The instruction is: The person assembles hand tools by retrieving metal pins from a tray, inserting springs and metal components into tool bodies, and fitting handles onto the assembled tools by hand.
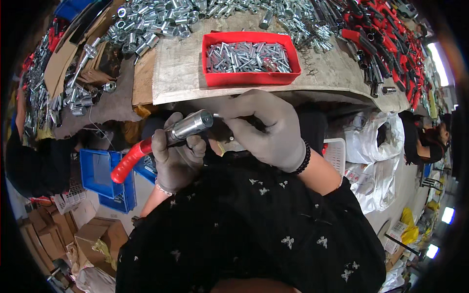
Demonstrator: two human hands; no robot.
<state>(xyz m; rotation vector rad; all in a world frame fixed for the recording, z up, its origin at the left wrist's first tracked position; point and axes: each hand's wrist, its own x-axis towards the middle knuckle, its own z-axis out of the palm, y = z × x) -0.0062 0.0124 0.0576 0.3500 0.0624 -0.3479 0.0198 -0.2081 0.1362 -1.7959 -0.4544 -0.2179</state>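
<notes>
My left hand [178, 163], in a grey glove, is wrapped round a steel cylinder with a red curved handle [131, 161]. The cylinder tilts up to the right, its round end facing my right hand [268, 129]. That hand, also gloved, pinches thumb and forefinger together on a small metal pin [217, 115], whose tip shows just beside the cylinder's end. Whether the pin touches the cylinder I cannot tell. Beyond both hands, a red tray [251, 79] full of short metal pins [246, 56] sits on the bench near its front edge.
Heaps of steel sockets and cylinders [161, 22] lie along the back of the cloth-covered bench [178, 66]. Red-handled parts [391, 39] are piled at the right, with loose springs [309, 61] beside the tray. Blue crates [100, 171] and white sacks [373, 146] flank me; people sit at both sides.
</notes>
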